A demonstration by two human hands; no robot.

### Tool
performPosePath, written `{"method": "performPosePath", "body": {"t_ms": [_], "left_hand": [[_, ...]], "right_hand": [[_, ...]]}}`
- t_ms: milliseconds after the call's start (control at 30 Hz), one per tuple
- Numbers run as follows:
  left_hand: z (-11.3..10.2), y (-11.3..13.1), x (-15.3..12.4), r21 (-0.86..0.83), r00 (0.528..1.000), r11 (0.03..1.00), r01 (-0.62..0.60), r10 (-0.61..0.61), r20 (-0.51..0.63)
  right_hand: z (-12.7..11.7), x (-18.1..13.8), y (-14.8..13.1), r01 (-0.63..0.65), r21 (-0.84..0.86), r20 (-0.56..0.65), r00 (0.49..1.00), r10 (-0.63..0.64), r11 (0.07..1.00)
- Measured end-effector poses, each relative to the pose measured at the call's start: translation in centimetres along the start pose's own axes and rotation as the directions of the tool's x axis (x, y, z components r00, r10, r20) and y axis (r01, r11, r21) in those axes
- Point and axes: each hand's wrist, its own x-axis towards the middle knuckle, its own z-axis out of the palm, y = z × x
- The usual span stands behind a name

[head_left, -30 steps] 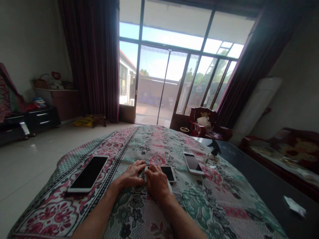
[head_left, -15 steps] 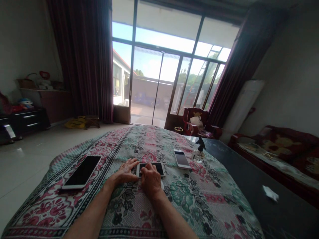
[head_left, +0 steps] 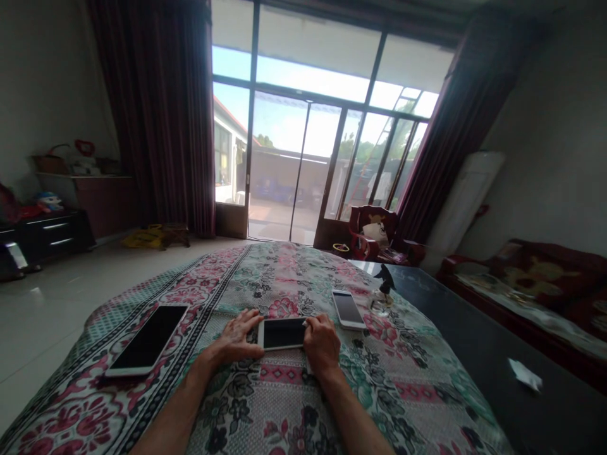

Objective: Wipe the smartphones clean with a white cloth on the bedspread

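A white-framed smartphone lies crosswise on the patterned cloth with its dark screen up. My left hand grips its left end, thumb at the near corner and fingers at the far corner. My right hand is closed at the phone's right end. Bits of a white tissue show at its fingertips and under the palm; most of it is hidden. Left of my hands lies a larger white-edged tablet with a black screen. A second white phone rests to the right, face up.
Beyond that phone stands a clear spray bottle with a black trigger head. The floral tablecloth covers part of a dark table, where a white crumpled packet lies. A red wooden armchair and glass doors are farther back.
My right hand has slid right across the screen from its left-middle part to the right end. My left hand stays at the phone's left end. The view has shifted slightly.
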Motion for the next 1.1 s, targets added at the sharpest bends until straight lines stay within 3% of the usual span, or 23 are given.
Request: {"method": "performPosePath", "body": {"t_ms": [300,500,633,800,1100], "left_hand": [[0.9,-0.9,0.6,-0.016,0.998,1.000,-0.025,0.024,-0.057],[1.6,-1.7,1.1,-0.004,0.994,0.999,-0.051,0.051,-0.098],[2.0,-2.3,1.3,-0.009,0.991,0.997,-0.071,0.070,-0.116],[1.5,-2.0,1.1,-0.007,0.995,0.998,-0.066,0.065,-0.077],[0.2,-0.6,0.4,-0.034,0.999,0.999,-0.031,0.030,-0.026]], "right_hand": [[0.7,0.8,-3.4,0.051,-0.054,0.088,0.995,-0.046,0.997],[2.0,0.4,-7.3,0.117,0.028,0.165,0.979,-0.120,0.993],[2.4,0.2,-8.4,0.142,0.063,0.171,0.974,-0.151,0.988],[2.2,1.0,-6.7,0.115,0.034,0.139,0.983,-0.119,0.993],[-0.3,2.4,-0.1,-0.027,-0.025,0.100,0.995,0.029,0.999]]}}
